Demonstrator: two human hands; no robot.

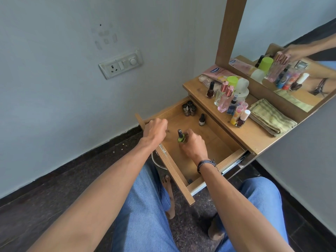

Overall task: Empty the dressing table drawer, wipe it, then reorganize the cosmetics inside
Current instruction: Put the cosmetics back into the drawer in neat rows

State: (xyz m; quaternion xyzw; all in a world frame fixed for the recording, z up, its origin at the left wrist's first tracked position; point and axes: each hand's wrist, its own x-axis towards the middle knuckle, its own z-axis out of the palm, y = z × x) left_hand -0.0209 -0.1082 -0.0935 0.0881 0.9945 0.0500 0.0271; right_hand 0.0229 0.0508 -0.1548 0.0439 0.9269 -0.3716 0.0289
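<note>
The wooden drawer [223, 160] is pulled out of the dressing table. My right hand [193, 145] grips a green nail polish bottle with a dark cap [181, 136], upright inside the drawer. My left hand [156, 131] rests on the drawer's left wall with its fingers curled over the edge. In the drawer's far corner stands a cluster of small dark bottles [189, 108], with one more dark bottle [201, 120] a little apart. Many cosmetics stand on the table top [254, 135]: perfume bottles [224, 96], nail polishes [242, 119], tubes.
A folded green striped cloth [271, 117] lies on the table top at the right. A mirror [283, 51] stands behind it. A wall socket panel [121, 63] is at the left. My knees in blue jeans are below the drawer.
</note>
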